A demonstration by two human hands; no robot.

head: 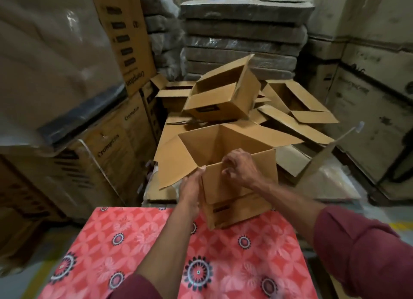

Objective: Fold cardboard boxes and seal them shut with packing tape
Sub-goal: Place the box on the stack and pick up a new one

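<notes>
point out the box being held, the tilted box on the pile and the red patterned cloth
held box (pixel 225 142), head view, inner back wall
tilted box (pixel 214 102), head view, front side panel
red patterned cloth (pixel 245 249), head view, bare middle

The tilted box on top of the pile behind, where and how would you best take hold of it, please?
Probably by the near wall of the tilted box, coming from the front: its open mouth faces up and toward the viewer, so fingers can hook over that rim, thumb outside. Both hands are now on the open box.

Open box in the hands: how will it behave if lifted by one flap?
The box looks empty, so probably light. Its flaps are splayed and unsealed, so it would likely flex and sag. Only a corner sits on the patterned cloth, so likely tippy.
</notes>
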